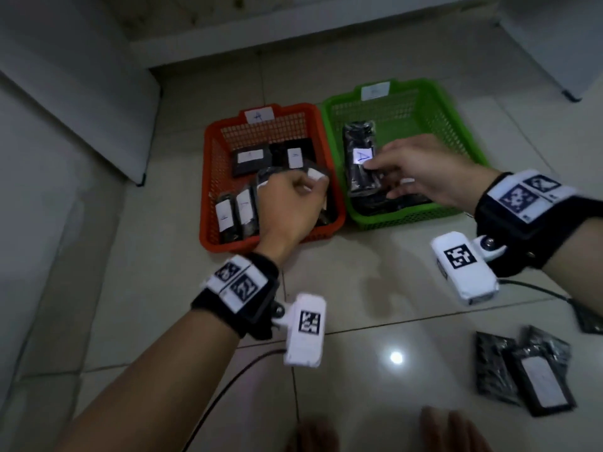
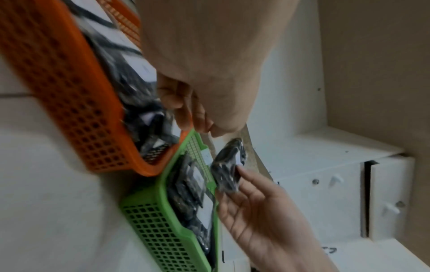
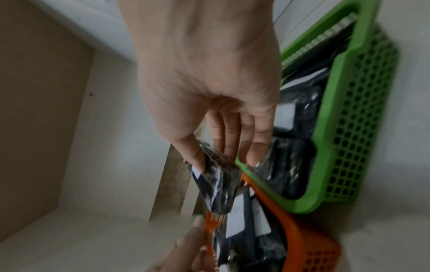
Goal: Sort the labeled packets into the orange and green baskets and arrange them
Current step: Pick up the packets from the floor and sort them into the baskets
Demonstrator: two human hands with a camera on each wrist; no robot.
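An orange basket [image 1: 208, 177] stands left of a green basket [image 1: 456, 125] on the tiled floor, and each holds black packets with white labels. My right hand [image 1: 381, 177] pinches a black packet [image 1: 359, 148] labelled A between thumb and fingers, over the green basket's left side. That held packet [image 3: 218, 185] hangs near the rims where the two baskets meet. My left hand [image 1: 313, 187] is over the orange basket's right side, fingers curled on a tilted black packet [image 1: 280, 173] with a white label. Much of this packet is hidden by the hand.
Several loose packets [image 1: 522, 370] lie on the floor at the lower right. Cables [image 1: 228, 380] trail from both wrist cameras. White cabinet panels [image 1: 81, 102] stand on the left and behind the baskets. My knees show at the bottom edge.
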